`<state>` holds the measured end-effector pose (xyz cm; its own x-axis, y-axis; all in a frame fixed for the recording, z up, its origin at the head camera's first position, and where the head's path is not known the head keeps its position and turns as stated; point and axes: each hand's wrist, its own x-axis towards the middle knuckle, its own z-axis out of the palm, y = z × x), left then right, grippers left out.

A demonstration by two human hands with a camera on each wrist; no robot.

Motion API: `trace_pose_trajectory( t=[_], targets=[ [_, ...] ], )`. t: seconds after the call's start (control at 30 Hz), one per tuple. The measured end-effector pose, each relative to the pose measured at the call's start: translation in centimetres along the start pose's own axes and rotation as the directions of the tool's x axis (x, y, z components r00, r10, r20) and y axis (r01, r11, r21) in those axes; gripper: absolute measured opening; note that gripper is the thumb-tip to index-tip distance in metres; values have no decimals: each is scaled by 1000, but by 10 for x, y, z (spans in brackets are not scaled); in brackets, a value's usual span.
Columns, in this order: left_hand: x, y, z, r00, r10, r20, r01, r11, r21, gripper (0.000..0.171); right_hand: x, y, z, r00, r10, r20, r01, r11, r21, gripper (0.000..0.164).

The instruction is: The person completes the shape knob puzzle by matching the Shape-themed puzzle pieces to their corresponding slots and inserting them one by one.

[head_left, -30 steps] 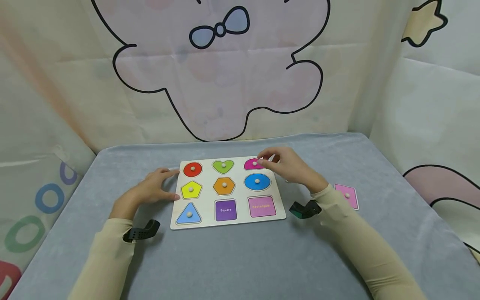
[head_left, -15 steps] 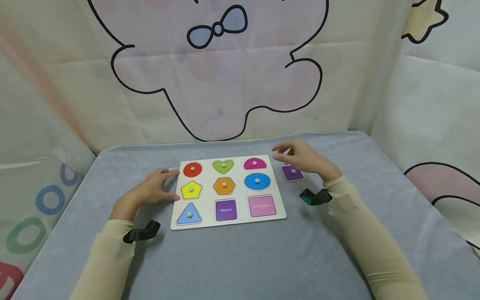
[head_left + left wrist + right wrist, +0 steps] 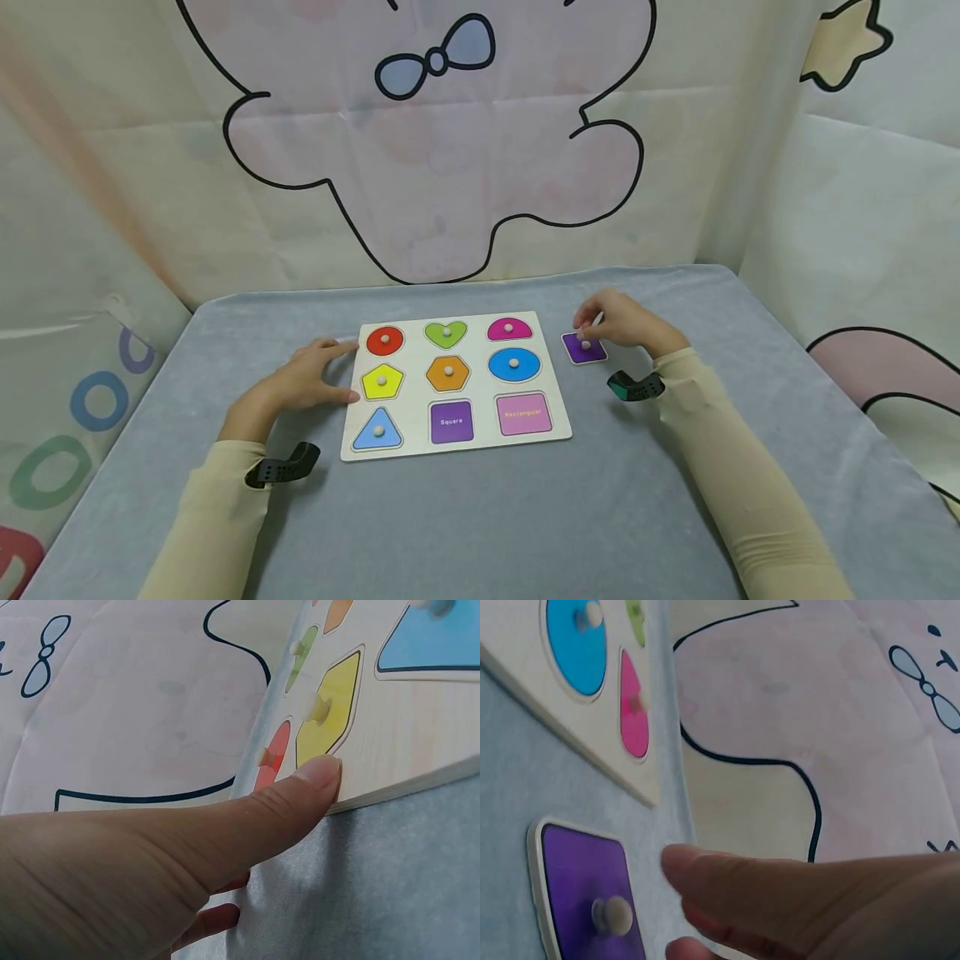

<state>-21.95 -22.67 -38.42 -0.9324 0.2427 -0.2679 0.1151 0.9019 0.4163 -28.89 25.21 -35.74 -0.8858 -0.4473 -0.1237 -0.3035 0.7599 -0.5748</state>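
A white puzzle board (image 3: 480, 333) lies flat on the cloth. In the left wrist view, my left thumb rests on the board's edge beside the yellow pentagon (image 3: 330, 697). The other fingers of my left hand (image 3: 296, 382) extend along the board's left side. My right hand (image 3: 626, 323) hovers just over a loose purple square piece (image 3: 587, 354) right of the board. Up close in the right wrist view, the thumb and fingers stand apart from that piece's round knob (image 3: 613, 915). The board's purple Square recess (image 3: 452, 422) and pink Rectangular recess (image 3: 525, 413) hold no knobbed pieces.
Knobbed pieces sit in the board, including a red circle (image 3: 386, 340), a blue oval (image 3: 514, 364), an orange hexagon (image 3: 448, 372) and a magenta half circle (image 3: 509, 328). Grey-blue cloth (image 3: 450, 533) covers the table. A printed curtain (image 3: 450, 167) stands behind.
My right hand has left the magenta half circle and moved right to the loose purple square. The pink piece seen earlier is now behind the right arm. The left hand stays put.
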Motion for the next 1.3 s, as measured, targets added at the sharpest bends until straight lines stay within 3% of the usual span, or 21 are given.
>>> trace_pose_trajectory(
  t=[0.2,0.33,0.53,0.73,0.87,1.3],
  targets=[
    [0,0,-2,1000,6,-1,-6,1000,4,92,2,10,2,992,48,113,-47,999,-4,8],
    [0,0,-2,1000,1,7,-1,1000,2,93,2,13,4,987,78,143,-76,997,-23,6],
    [1,0,-2,1000,2,-3,-2,1000,11,92,2,12,2,992,90,86,-86,995,-56,5],
    [0,0,-2,1000,-15,2,15,1000,12,93,2,0,3,998,40,-46,-42,998,-43,7],
    [-1,1,-3,1000,-10,-6,10,1000,16,92,6,-11,9,996,2,-86,-6,999,-52,8],
    [-1,0,-1,1000,-5,-10,5,1000,26,93,4,-44,26,998,-51,-44,49,998,-42,11]
  ],
)
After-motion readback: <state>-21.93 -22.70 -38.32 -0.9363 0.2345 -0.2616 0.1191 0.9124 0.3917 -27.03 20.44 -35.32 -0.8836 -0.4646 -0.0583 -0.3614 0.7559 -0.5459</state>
